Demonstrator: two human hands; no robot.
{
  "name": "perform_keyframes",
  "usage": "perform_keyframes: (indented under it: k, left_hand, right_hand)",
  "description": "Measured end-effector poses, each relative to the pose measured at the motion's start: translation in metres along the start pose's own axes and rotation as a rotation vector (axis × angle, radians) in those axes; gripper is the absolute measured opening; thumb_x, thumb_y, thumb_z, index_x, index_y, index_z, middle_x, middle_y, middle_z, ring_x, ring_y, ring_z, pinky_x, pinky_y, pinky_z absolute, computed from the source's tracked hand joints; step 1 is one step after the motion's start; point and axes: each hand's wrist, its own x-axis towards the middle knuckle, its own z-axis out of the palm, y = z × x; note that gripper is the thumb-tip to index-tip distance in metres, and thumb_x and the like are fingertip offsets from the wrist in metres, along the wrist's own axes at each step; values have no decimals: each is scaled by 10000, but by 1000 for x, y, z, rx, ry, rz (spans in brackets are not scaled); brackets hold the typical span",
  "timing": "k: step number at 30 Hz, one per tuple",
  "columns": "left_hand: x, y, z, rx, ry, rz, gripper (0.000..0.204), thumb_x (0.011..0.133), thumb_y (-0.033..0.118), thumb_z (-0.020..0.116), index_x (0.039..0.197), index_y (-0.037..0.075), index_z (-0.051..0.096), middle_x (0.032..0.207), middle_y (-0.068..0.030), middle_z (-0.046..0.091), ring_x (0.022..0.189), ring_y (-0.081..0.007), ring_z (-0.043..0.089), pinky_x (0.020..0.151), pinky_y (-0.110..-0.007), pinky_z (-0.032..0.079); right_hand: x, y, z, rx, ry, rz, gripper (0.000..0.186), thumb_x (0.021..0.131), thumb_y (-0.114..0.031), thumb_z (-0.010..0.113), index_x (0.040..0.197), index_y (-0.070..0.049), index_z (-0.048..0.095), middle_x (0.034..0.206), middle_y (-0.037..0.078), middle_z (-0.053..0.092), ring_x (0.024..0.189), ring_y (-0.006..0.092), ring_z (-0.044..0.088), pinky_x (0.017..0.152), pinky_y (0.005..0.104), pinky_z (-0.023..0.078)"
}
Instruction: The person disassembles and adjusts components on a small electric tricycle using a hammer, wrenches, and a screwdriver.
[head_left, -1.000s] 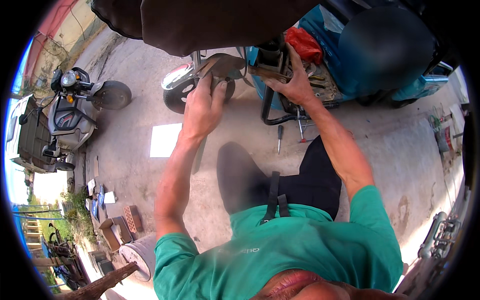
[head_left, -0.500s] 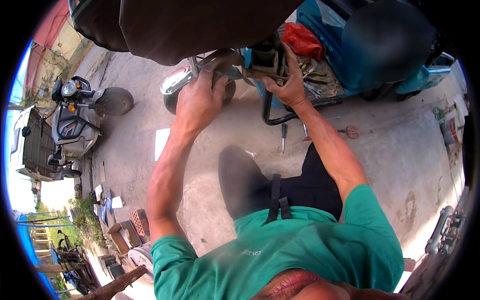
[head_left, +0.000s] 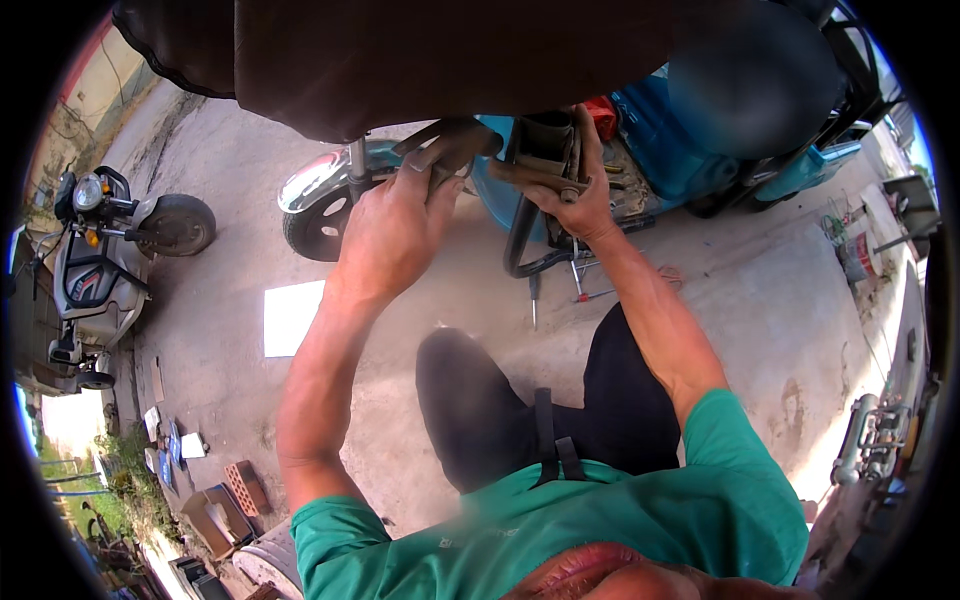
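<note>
Since the earlier frame, the view shifts and the shiny red plastic bag (head_left: 601,116) slips mostly behind the dark brown cover (head_left: 450,60). The left hand (head_left: 393,235) grips one dark, curved piece (head_left: 462,143); the right hand's (head_left: 577,207) fingers clasp one brown, open-topped, boxy metal part (head_left: 542,160) beside the teal vehicle (head_left: 665,130). Handling looks unfinished, what is done being unclear; one screwdriver (head_left: 534,300) and one white rectangular sheet (head_left: 291,320) lie on the concrete.

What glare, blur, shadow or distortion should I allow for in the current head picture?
Head view throughout: the white sheet looks washed out; the chrome fender glares; haze softens the left knee; a dark round shape upper right is blurred; the dark piece at the left hand is shadowed; fisheye bends edges near the rim.
</note>
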Motion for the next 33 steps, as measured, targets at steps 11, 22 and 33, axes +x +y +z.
perform_keyframes:
  k: [11, 22, 33]
  left_hand:
    - [-7, -14, 9, -18, 108, 159, 459, 975, 138, 652, 1403, 38, 517, 1002, -251, 727, 872, -449, 710, 775, -494, 566]
    - [-23, 22, 26, 264, 184, 27, 297, 1020, 257, 630, 1131, -19, 619, 880, -231, 706, 811, -396, 711, 731, -450, 547]
    - [-20, 42, 25, 432, 177, -59, 294, 1008, 223, 671, 1130, -34, 599, 879, -225, 710, 776, -361, 710, 700, -406, 547]
  right_hand:
    - [4, -1, 12, 229, -25, -19, 1213, 792, -392, 877, 1632, -83, 58, 1529, 196, 413, 1358, 330, 547, 1130, 442, 501]
    - [-1, 30, 9, 36, 51, -163, 1174, 797, -513, 851, 1614, -32, 157, 1471, 199, 443, 1303, 316, 567, 1084, 415, 531]
    - [5, 10, 7, 107, 31, -203, 1187, 775, -255, 891, 1600, 59, 98, 1532, 262, 370, 1390, 339, 478, 1174, 398, 418]
